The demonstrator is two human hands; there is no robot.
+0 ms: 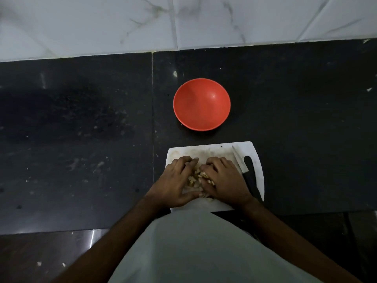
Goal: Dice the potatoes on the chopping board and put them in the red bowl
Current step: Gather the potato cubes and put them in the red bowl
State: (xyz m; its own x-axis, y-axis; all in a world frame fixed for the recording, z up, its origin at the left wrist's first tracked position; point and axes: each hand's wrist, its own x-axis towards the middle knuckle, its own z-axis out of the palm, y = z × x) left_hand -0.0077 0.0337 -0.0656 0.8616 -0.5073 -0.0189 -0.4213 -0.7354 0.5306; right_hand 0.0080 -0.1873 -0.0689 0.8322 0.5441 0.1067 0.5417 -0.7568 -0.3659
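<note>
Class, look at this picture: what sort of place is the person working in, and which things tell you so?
Most likely a home kitchen worktop: a dark stone counter against a pale tiled wall, with a white chopping board, a knife and a red bowl.

No readable text, labels, brands or numbers anywhere in view

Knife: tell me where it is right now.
In the head view, the knife lies on the right side of the white chopping board, just right of the right hand, with nobody holding it.
</note>
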